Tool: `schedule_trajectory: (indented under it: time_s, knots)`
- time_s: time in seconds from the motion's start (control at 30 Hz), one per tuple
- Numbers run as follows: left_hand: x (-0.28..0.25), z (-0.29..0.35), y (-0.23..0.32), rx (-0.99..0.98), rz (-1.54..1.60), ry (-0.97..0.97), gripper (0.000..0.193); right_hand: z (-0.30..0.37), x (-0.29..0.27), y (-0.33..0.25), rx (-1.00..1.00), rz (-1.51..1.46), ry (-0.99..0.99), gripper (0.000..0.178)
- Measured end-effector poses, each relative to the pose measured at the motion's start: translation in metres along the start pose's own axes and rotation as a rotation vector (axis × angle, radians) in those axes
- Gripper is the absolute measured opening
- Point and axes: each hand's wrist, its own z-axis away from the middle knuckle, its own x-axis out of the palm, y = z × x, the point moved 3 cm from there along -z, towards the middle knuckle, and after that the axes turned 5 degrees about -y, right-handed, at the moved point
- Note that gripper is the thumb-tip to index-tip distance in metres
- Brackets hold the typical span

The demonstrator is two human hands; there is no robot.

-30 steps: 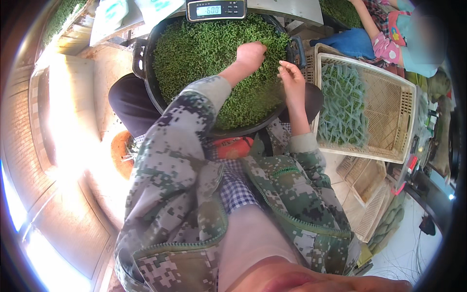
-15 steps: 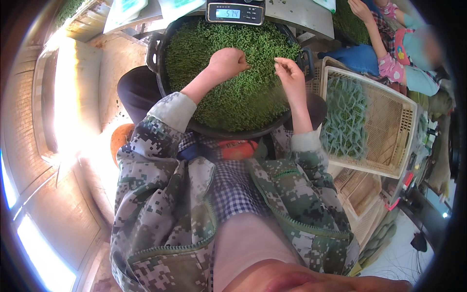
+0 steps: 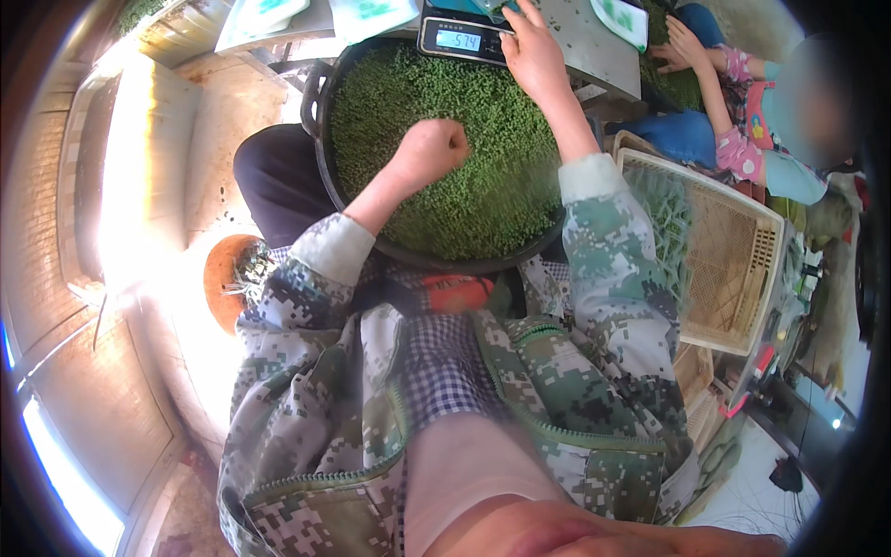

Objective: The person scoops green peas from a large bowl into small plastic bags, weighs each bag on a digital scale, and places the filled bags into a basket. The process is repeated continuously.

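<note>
A round black tub [image 3: 321, 153] of short green sprouts [image 3: 445, 93] sits at my knees. My left hand [image 3: 432, 151] hovers over the sprouts with its fingers curled closed; whatever may be inside is hidden. Beyond the tub's far rim, a digital scale [image 3: 461, 39] with a lit display rests at the table edge. My right hand [image 3: 535, 58] reaches up beside the scale, its fingers stretched and apart. The fingertips are close to a clear plastic pack [image 3: 492, 7] on the scale; contact cannot be made out at the picture's top edge.
Plastic packs with green print [image 3: 371, 17] lie on the metal table [image 3: 585, 51]. On the right stands a cream crate [image 3: 733, 269] holding rows of filled clear packs [image 3: 664, 218]. A co-worker's hands [image 3: 685, 46] are over greens at upper right. An orange-brown pot [image 3: 223, 278] is by my left leg.
My right hand has moved from above the sprouts up to the scale. My left hand stays closed above the tub. The co-worker's hands have lowered to the greens.
</note>
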Motion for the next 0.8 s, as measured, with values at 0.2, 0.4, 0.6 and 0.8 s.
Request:
schedule_trajectory:
  time_s: [0.2,0.4,0.6,0.8]
  knots:
    - [0.018,0.013,0.000,-0.031,0.139,0.009,0.008,-0.015,0.030,0.018,0.077,0.017,-0.086,0.036]
    - [0.017,0.008,-0.006,-0.096,0.188,0.066,0.009,0.015,0.021,0.018,0.117,-0.232,-0.062,0.039]
    - [0.015,0.013,-0.003,-0.219,0.369,0.028,0.013,0.028,-0.023,-0.001,0.138,-0.536,0.077,0.032]
    - [0.011,0.007,-0.009,-0.228,0.608,0.082,0.007,0.070,-0.033,0.010,0.245,-0.567,-0.090,0.035]
